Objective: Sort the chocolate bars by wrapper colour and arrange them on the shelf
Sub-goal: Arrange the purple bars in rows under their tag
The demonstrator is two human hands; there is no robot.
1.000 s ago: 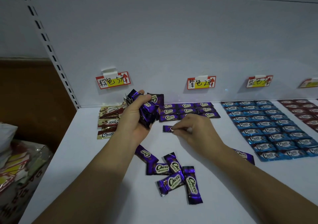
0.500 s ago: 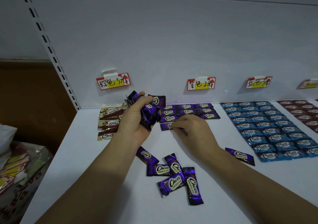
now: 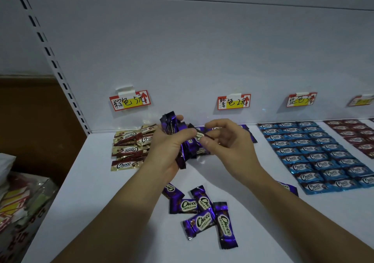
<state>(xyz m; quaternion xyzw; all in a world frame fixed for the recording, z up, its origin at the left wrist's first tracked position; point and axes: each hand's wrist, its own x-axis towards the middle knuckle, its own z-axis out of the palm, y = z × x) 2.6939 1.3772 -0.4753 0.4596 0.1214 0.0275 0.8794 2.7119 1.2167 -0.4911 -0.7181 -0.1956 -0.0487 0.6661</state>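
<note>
1. Here, found the left hand point(image 3: 168, 151) clenched round a bundle of purple bars point(image 3: 176, 130), raised just above the shelf point(image 3: 97, 181), near the back wall.
2. Noted the right hand point(image 3: 226, 141) pinching a single purple bar point(image 3: 199, 136) by one end between thumb and forefinger, other fingers loosely spread. Saw that bar touching the bundle.
3. Recorded the purple row point(image 3: 218, 128) laid at the back under a price tag point(image 3: 233, 102), largely hidden behind both hands. Could not tell its length.
4. Logged cream bars point(image 3: 129, 148) stacked to the left, blue bars point(image 3: 315, 153) in a neat grid to the right, and dark red bars point(image 3: 358, 135) beyond at the far right.
5. Marked a loose heap of purple bars point(image 3: 204, 212) near the front edge, plus one stray purple bar point(image 3: 288, 188) partly under the right forearm, just beside the blue grid.
6. Judged the step in hand as drawing one bar out of the bundle for the purple row.
7. Advised, for doing it well: slacken the left grip only enough to free one wrapper, to avoid spilling its neighbours. Pull along the bar's length, not across. Turn the logo up and set the bar down touching the last one laid, edges squared as in the blue grid. Keep clear of the cream stack.
8. Reckoned the task partway done: blue apparently finished, purple hardly begun.
</note>
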